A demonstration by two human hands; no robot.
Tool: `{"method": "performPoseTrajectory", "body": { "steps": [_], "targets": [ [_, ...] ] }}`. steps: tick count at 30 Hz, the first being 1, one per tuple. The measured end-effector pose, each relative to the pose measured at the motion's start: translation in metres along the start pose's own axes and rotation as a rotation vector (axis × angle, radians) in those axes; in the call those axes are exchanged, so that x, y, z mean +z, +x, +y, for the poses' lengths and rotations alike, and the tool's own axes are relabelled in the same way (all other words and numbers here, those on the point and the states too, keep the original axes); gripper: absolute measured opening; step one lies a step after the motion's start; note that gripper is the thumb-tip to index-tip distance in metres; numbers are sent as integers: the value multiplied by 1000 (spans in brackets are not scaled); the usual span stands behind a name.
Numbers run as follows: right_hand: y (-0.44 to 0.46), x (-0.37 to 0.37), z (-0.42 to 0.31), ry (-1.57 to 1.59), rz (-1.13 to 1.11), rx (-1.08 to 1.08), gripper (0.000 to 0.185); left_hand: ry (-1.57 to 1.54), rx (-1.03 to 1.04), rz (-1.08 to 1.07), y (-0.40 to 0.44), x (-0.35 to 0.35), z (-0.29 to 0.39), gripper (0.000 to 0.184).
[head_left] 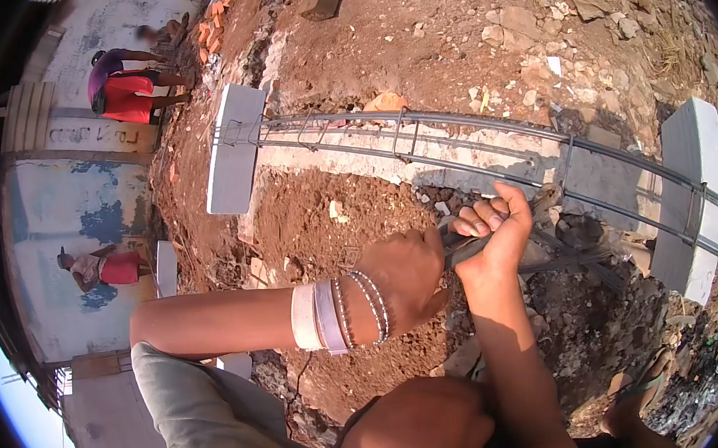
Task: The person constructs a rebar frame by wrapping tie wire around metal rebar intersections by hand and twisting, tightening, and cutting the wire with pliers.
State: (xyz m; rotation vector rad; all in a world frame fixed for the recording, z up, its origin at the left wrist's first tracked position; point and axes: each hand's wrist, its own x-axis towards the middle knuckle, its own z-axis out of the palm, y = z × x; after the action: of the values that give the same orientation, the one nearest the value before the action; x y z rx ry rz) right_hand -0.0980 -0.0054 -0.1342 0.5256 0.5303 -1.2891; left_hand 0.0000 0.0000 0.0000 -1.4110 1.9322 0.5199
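A dark tool, mostly hidden, sits just beside the rebar cage, the left hand fisted around it and the right hand curled closed on it, with pale blocks under the cage.

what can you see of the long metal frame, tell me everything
The frame looks like dark grey steel: long, roughly parallel bars joined at intervals by thin ties. It looks curved, perhaps from the lens, and crosses two pale blocks, one near each visible end. The right hand sits just beside it; whether they touch is unclear.
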Motion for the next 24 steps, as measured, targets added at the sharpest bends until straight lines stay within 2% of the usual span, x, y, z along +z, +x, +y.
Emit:
{"method": "performPoseTrajectory", "body": {
  "steps": [2, 3, 5, 6, 9, 10, 13, 14, 15, 17, 18, 19, 20, 21, 22, 23, 24],
  "targets": [
    [0, 4, -13, -73, 108, -64, 32, -44, 43, 82, 23, 19, 0, 36],
    [-14, 21, 23, 33, 124, 45, 32, -15, 16, 9, -7, 5, -22, 35],
    [-23, 27, 7, 35, 206, 37, 31, -149, 176, -23, 6, 1, -29, 34],
    [-28, 15, -4, -62, 19, 86, 30, -288, 248, -41, 17, -2, -33, 37],
    [-36, 6, -7, 143, -272, 97, 29, -1393, -5, -912, 26, 2, -33, 44],
    [-33, -5, -9, 195, -441, 128, 31, -1524, 13, -1040, 25, 6, -32, 44],
    [8, -54, 15, 616, -1034, 293, 37, -1945, 145, -1205, 24, 46, -35, 44],
    [12, -63, 26, 715, -1114, 342, 42, -1991, 229, -1197, 21, 59, -30, 44],
    [12, -61, 28, 681, -1115, 308, 35, -1970, 150, -1098, 13, 65, -23, 45],
    [18, -58, 26, 709, -1210, 387, 26, -1911, 83, -1106, 8, 77, -17, 46],
    [14, -51, 20, 714, -1191, 461, 27, -1912, 53, -1088, 4, 86, -17, 57],
    [11, -47, 20, 644, -1139, 446, 31, -1912, 94, -1094, -2, 90, -20, 60],
    [6, -48, 22, 597, -1003, 458, 31, -1903, 140, -1109, -8, 93, -27, 65],
    [-9, -42, 23, 541, -746, 449, 31, -1891, 199, -1134, -11, 96, -32, 70],
    [-12, -38, 28, 414, -545, 418, 31, -2005, 148, -1142, -15, 99, -37, 78],
    [-23, -28, 32, 182, -318, 299, 28, -2115, 90, -1155, -20, 101, -42, 86],
    [-17, -39, 42, 120, -300, 289, 29, -2200, -17, -1094, -26, 104, -49, 88]
  ]
}}
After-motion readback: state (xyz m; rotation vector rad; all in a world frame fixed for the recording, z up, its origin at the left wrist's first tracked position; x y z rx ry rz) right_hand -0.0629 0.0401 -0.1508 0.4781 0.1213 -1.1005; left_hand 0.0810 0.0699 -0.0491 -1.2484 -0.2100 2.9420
